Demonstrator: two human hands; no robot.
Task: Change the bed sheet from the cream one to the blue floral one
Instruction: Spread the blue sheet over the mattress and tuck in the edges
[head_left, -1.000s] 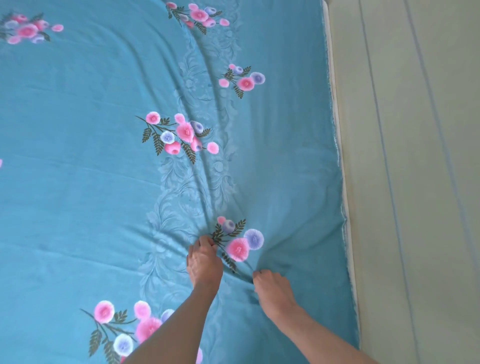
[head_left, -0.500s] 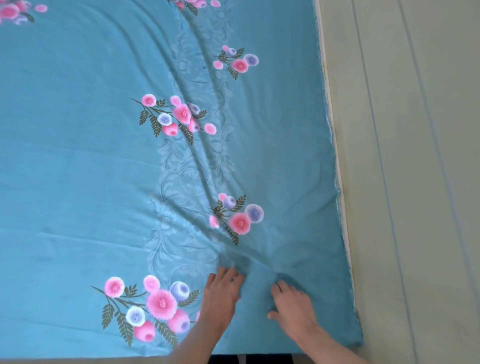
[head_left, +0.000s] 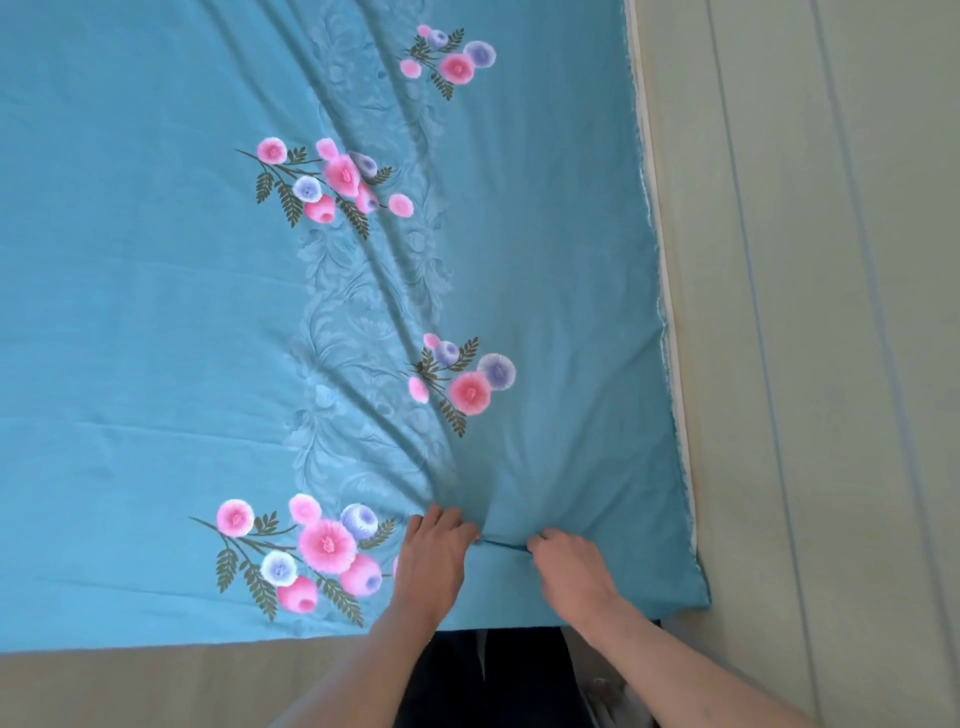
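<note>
Two bare forearms enter from the near edge, with no sleeves, cuffs, watch or bands visible on either one. The left hand (head_left: 431, 558) and the right hand (head_left: 571, 564) are both uncovered, without gloves or rings that can be made out; the fingers (head_left: 447, 519) of the left hand show short nails, though the detail is soft. Between the two forearms, at the near edge, sits dark clothing (head_left: 498, 675), close to black or deep navy, with a thin pale vertical line running down it. Its exact kind cannot be told.
</note>
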